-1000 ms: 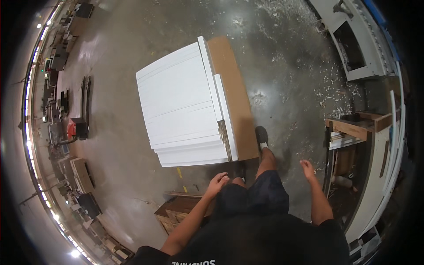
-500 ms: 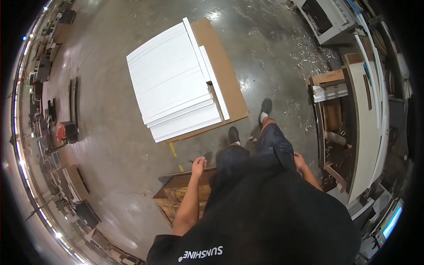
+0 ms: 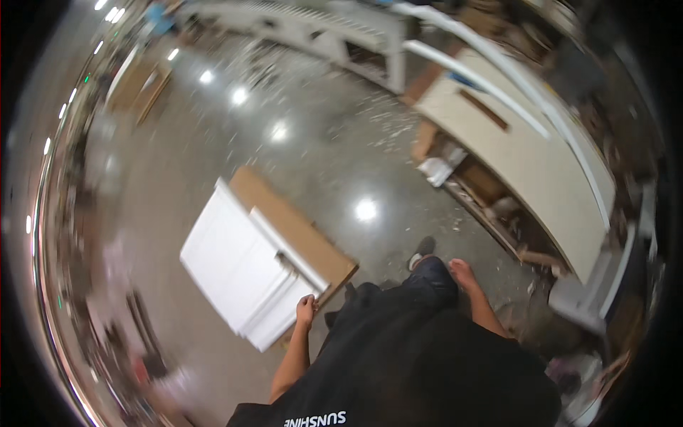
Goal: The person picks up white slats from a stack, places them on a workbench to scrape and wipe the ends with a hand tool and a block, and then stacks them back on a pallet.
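My left hand hangs at my left side with its fingers curled in and nothing visible in it. From this view it overlaps the near corner of a stack of white panels; I cannot tell whether it touches them. The panels lie on a larger brown board low over the floor. On my other side my right hand hangs beside my thigh, its fingers loosely apart and holding nothing. Motion blurs both hands a little.
A workbench with a pale top stands to my right, long white strips lying across it and scraps on its lower shelf. Grey machinery stands ahead. Debris dots the concrete floor. At far left leans a brown panel.
My view has turned and moved: the white stack now appears lower and nearer my left hand, and the workbench swings further into view. One foot is now hidden. Neither hand has taken hold of anything.
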### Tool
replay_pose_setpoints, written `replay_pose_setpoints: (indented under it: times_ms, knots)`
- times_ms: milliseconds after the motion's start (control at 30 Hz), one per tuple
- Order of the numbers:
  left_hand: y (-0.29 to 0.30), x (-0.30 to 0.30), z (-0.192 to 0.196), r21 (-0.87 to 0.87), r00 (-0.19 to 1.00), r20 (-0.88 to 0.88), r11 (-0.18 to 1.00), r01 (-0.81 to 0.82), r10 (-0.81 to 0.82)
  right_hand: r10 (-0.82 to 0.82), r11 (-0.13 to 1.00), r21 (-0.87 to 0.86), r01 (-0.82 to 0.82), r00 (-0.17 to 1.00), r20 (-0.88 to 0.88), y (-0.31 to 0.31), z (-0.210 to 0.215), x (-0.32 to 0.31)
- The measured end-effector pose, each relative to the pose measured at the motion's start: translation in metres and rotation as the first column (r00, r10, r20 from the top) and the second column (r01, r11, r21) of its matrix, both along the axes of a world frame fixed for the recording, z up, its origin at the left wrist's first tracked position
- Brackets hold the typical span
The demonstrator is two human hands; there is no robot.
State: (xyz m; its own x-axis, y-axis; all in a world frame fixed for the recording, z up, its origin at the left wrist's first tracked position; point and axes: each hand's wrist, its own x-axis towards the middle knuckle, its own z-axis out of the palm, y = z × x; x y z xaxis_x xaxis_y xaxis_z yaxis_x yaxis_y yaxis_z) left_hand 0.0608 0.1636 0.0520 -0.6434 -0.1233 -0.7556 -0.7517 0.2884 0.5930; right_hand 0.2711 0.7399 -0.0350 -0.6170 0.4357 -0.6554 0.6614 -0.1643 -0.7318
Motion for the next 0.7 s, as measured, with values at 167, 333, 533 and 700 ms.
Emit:
replay_pose_setpoints:
  times_ms: [167,333,533,700]
  knots:
    - [0.189,-0.156,0.033,0.062,0.878,-0.305,0.912,0.405,-0.369,-0.293,0.956,0.015,0.293,0.956,0.004,0.045,0.039,0.021]
    - [0.425,-0.267,0.081,0.032,0.556,-0.613,0.686,0.727,-0.561,-0.516,0.855,0.084,0.512,0.855,0.043,0.07,-0.019,0.091]
    - [0.663,-0.303,0.11,-0.171,0.147,-0.674,0.346,0.923,-0.724,-0.43,0.903,0.123,0.412,0.85,0.304,0.064,0.03,0.085]
    - [0.805,-0.274,0.102,-0.177,-0.121,-0.747,0.019,0.984,-0.654,-0.748,0.635,0.474,0.61,0.639,0.18,0.057,0.099,0.05]
